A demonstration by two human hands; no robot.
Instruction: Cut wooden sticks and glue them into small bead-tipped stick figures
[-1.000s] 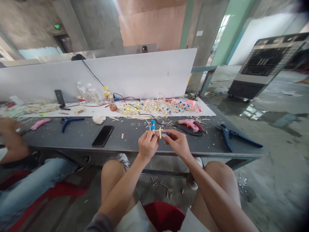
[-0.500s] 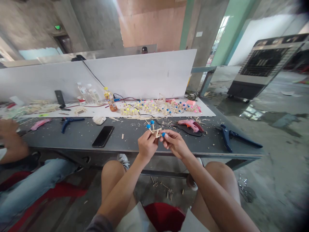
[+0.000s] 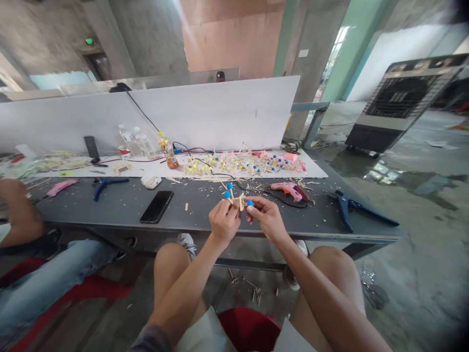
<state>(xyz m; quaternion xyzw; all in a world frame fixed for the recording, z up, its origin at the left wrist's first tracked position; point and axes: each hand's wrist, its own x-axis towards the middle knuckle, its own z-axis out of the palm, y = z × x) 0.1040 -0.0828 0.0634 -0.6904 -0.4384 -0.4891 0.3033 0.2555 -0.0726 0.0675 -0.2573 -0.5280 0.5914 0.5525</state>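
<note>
Both my hands meet in front of me over the near edge of the grey table (image 3: pixel 190 215). My left hand (image 3: pixel 223 222) pinches a small model of wooden sticks with blue balls (image 3: pixel 234 196), held upright. My right hand (image 3: pixel 266 215) is closed on the model's right end, its fingertips at a blue ball (image 3: pixel 249 203). Just behind the model lie a pink glue gun (image 3: pixel 287 188) and its black cord. A heap of finished stick models with yellow, blue and pink balls (image 3: pixel 244 162) lies on the white sheet farther back.
A black phone (image 3: pixel 157 206) lies left of my hands. Blue pliers (image 3: pixel 348 208) sit at the right, another blue tool (image 3: pixel 104 184) at the left. Bottles (image 3: pixel 167 150) stand by the white partition. Another person's arm (image 3: pixel 18 215) and jeans are at far left. A cooler (image 3: pixel 399 102) stands right.
The stick model has been turned slightly between my fingers and my hands shifted a little; the view has barely moved. The other person's hand at the left has shifted.
</note>
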